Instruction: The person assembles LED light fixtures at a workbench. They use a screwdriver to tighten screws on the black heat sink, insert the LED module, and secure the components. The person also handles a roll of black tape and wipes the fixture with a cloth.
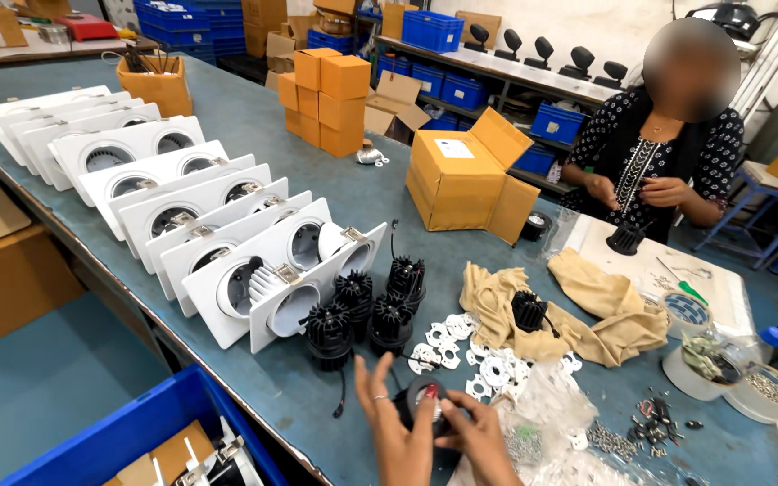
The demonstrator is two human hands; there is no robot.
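At the blue workbench (pixel 254 117), your left hand (pixel 396 430) and right hand (pixel 479 443) close together around one black finned lamp body (pixel 425 403), fingers wrapped on its sides and both thumbs pressed over the pale disc on its top face. Just beyond your fingertips lies a scatter of white round plates (pixel 461 346), loose and not yet fitted. To the left of your fingers stand four more black heat sinks (pixel 366 310), upright and touching one another, apparently waiting their turn. Farther left, well away from your hands, a long row of white twin-lamp frames (pixel 182 202) leans in overlapping order; these look finished or nearly so. To the right of your fingers sit a clear plastic bag (pixel 542 414) and small metal screws (pixel 628 436), with another black body resting on a tan cloth (pixel 587 306) beyond. By this judgement the work is midway: one unit in your grasp, several bodies and many plates left. Across the bench, another person's hands (pixel 637 191) handle a dark part.
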